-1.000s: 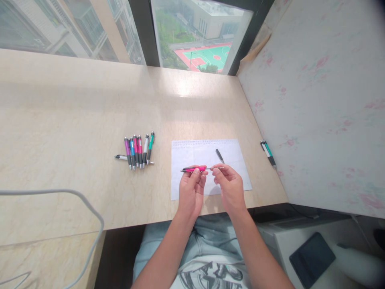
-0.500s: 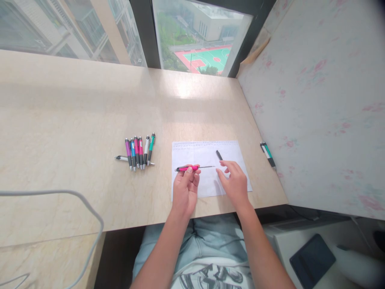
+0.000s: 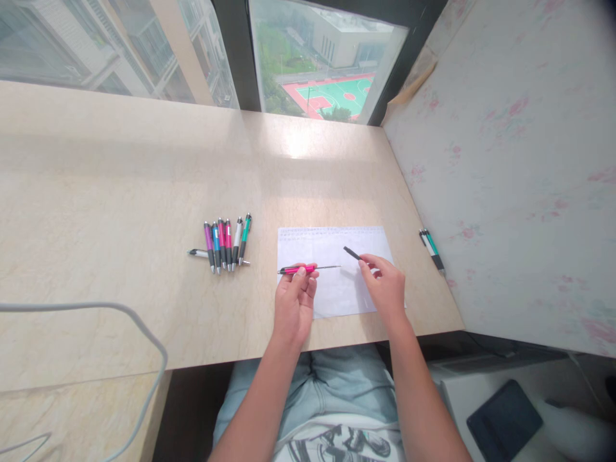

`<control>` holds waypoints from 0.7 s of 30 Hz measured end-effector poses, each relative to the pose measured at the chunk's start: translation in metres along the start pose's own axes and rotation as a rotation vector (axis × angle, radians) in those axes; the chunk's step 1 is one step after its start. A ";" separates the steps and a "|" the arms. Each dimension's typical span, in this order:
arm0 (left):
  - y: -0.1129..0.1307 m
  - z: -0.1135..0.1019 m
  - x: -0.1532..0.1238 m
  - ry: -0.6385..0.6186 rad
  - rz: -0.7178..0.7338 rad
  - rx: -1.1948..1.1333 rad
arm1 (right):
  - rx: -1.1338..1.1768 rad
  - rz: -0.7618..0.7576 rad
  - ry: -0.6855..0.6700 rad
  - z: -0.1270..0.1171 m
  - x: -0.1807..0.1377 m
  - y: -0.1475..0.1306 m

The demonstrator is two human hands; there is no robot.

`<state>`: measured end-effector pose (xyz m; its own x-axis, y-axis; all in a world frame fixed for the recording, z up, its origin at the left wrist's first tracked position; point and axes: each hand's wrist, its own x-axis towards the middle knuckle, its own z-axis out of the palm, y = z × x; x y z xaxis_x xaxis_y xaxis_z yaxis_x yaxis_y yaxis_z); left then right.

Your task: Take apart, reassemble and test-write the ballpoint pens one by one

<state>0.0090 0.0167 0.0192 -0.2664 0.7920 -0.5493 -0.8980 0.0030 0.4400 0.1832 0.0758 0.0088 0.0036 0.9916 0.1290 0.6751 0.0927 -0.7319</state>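
Note:
My left hand (image 3: pixel 294 301) pinches a pink pen barrel (image 3: pixel 297 269) level above a white paper sheet (image 3: pixel 337 290); a thin dark refill sticks out of its right end. To the right, my right hand (image 3: pixel 385 285) grips a short black pen tip piece (image 3: pixel 351 253) between thumb and fingers, lifted over the sheet. A gap separates the black piece from the end of the refill.
Several coloured pens (image 3: pixel 225 240) lie in a row left of the sheet on the beige desk (image 3: pixel 120 192). Two more pens (image 3: pixel 432 247) rest by the floral side wall (image 3: pixel 505 160). A grey cable (image 3: pixel 120 314) loops at the near left. Windows line the desk's far edge.
My right hand let go of the refill end, moved right and picked up the black tip piece from the sheet. The left hand shifted the pink barrel slightly left.

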 end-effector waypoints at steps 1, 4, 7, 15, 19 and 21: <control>0.001 0.000 0.001 0.002 0.004 0.005 | 0.090 0.057 -0.039 -0.006 -0.002 -0.002; 0.002 -0.001 0.002 0.006 0.019 0.022 | 0.263 0.159 -0.104 -0.025 -0.007 -0.009; 0.001 -0.001 0.001 0.007 0.022 0.043 | 0.339 0.167 -0.122 -0.040 -0.012 -0.015; -0.002 0.000 -0.002 -0.001 0.024 0.084 | 0.321 0.015 -0.144 -0.054 -0.015 -0.022; -0.001 0.000 -0.003 -0.008 0.020 0.088 | 0.284 -0.018 -0.136 -0.056 -0.015 -0.025; 0.000 0.000 -0.003 -0.013 0.019 0.092 | 0.278 -0.025 -0.131 -0.056 -0.015 -0.026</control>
<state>0.0100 0.0141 0.0212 -0.2779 0.8005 -0.5309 -0.8566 0.0437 0.5142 0.2070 0.0534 0.0640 -0.1176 0.9902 0.0747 0.4460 0.1199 -0.8870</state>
